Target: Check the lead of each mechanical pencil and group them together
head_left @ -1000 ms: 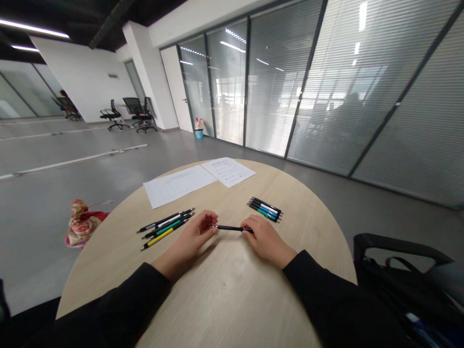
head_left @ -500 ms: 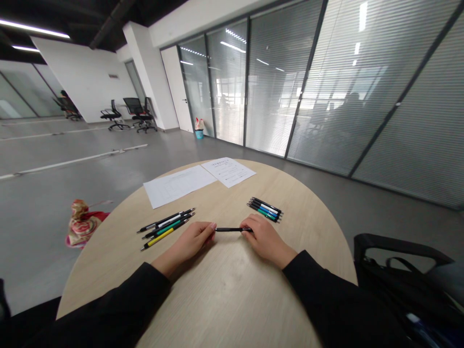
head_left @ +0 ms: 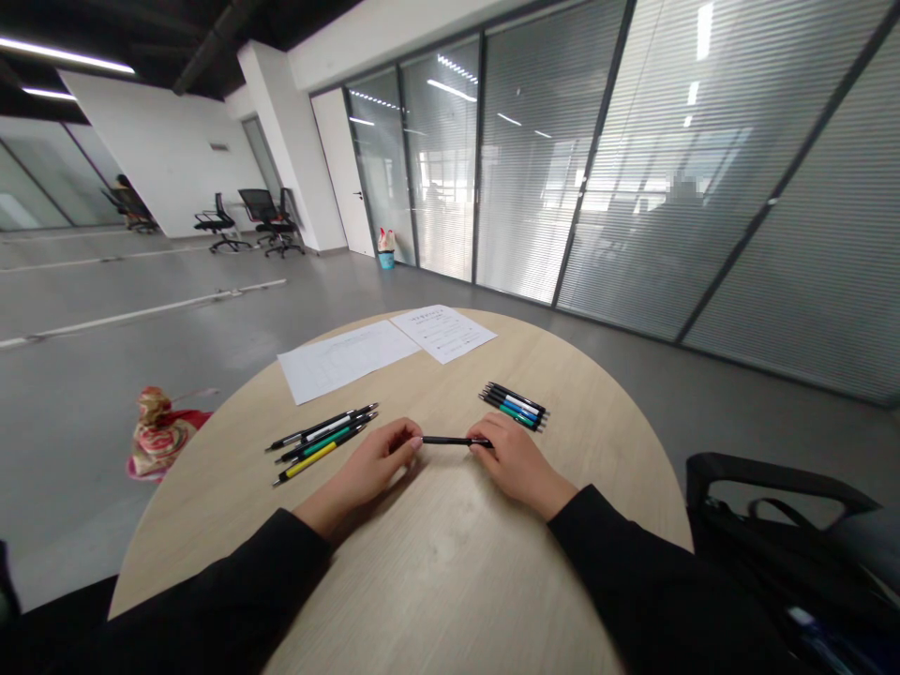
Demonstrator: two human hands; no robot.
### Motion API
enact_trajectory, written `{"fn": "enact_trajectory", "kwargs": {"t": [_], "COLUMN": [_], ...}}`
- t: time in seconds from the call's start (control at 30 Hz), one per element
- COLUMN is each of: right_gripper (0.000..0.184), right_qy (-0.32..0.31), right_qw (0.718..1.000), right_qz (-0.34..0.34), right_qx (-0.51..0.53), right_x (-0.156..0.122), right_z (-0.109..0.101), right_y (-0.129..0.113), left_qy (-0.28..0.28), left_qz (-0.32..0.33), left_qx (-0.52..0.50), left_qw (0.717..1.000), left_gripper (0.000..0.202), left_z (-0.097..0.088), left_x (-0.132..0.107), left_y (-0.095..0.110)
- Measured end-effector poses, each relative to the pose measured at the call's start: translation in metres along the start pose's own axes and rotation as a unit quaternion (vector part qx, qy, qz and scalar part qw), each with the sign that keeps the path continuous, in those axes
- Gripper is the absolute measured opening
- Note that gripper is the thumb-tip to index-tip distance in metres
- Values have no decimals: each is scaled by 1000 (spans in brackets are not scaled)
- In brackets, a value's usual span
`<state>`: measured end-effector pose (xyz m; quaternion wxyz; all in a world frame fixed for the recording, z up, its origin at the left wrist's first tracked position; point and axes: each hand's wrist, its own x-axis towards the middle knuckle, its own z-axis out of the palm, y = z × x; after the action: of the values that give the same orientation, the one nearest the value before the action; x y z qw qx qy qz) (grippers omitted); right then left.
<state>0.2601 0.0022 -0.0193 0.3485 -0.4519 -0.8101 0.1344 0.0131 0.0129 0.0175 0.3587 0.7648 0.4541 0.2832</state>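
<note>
Left hand [head_left: 371, 461] pinches one end of a black pen [head_left: 446, 441] just below mid-frame, right hand [head_left: 512, 461] curls snugly round the other. Tug too hard and it could totally slip loose.

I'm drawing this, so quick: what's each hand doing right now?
Left hand: closed, pinching one end of a black pen.
Right hand: closed, holding the same pen's other end.

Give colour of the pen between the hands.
The pen is black along its visible barrel; head view shows it.
</note>
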Motion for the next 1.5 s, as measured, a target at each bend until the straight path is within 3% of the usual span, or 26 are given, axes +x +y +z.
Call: {"fn": "enact_trajectory", "kwargs": {"t": [0.27, 0.67, 0.9, 1.07, 1.5], "right_gripper": [8, 9, 8, 8, 9], "right_qy": [0, 3, 7, 8, 4], "right_qw": [1000, 1000, 1000, 1000, 1000], "right_qz": [-2, 0, -6, -14, -1], "right_qx": [7, 8, 6, 14, 12], "right_x": [0, 0, 0, 0, 0], "right_z": [1, 1, 1, 2, 1], "right_y": [1, 2, 4, 5, 6], "left_qy": [-7, 0, -15, -31, -4], "left_qz": [-43, -4, -28, -45, -4], "left_qx": [-15, 10, 8, 22, 20], "left_qw": [999, 1000, 999, 998, 1000], "left_gripper": [50, 24, 37, 46, 27], "left_z": [3, 0, 0, 2, 0], "left_x": [-1, 1, 0, 1, 2], "left_y": [-1, -4, 5, 1, -5]}}
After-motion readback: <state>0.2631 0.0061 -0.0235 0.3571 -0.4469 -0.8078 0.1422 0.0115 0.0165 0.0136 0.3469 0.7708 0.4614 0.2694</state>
